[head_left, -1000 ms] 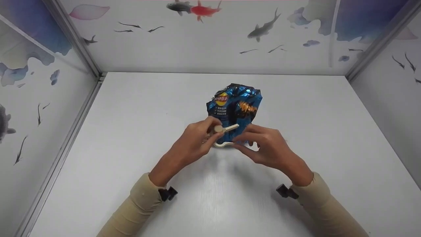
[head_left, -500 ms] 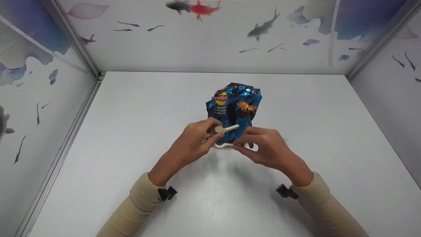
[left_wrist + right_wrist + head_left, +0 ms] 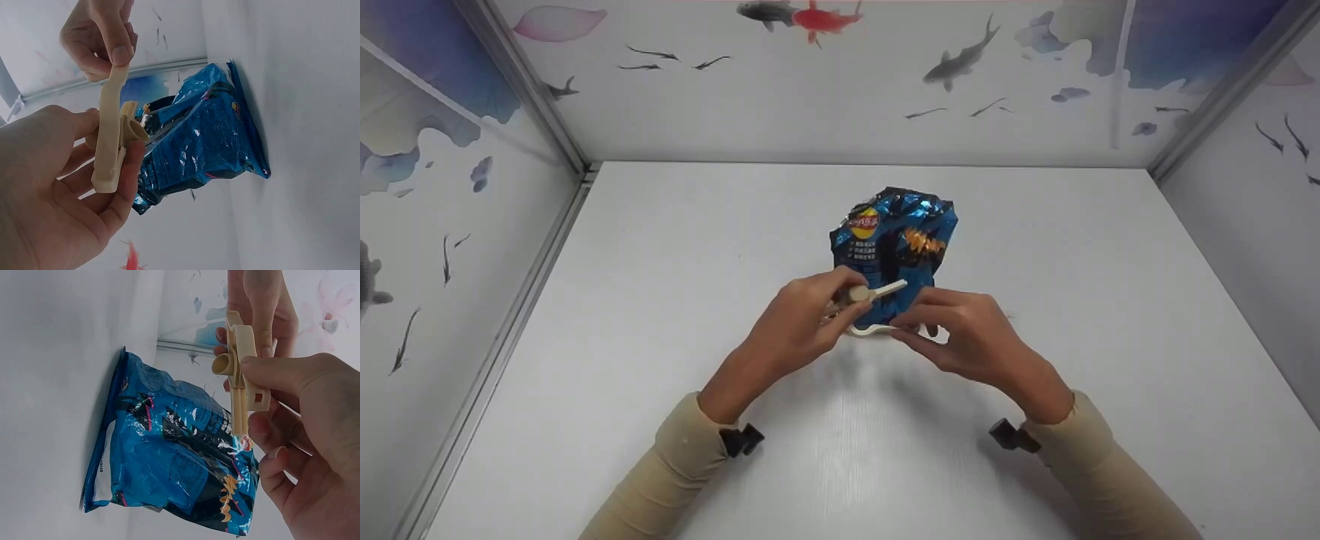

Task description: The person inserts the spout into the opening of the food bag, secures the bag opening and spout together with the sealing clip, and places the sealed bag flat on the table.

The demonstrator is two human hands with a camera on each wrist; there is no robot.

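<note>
Between my two hands is a cream plastic bag clip point(image 3: 108, 129) with a long wavy bar and a short round spout point(image 3: 223, 364). My left hand point(image 3: 799, 319) holds it at the spout end, thumb and fingers on either side. The thumb and fingers of my right hand point(image 3: 975, 330) pinch the other end of the bar. A narrow straight arm point(image 3: 889, 289) of the clip points to the right in the head view. Just behind the clip stands a blue foil chip bag point(image 3: 885, 240), crumpled at the top; the hands cover its lower part in the head view.
The bag stands on a white table point(image 3: 840, 450) around the middle. White panels with painted fish point(image 3: 960, 64) rise at the back and both sides, joined by metal corner posts point(image 3: 536, 90). Small black devices point(image 3: 744, 441) sit at both wrists.
</note>
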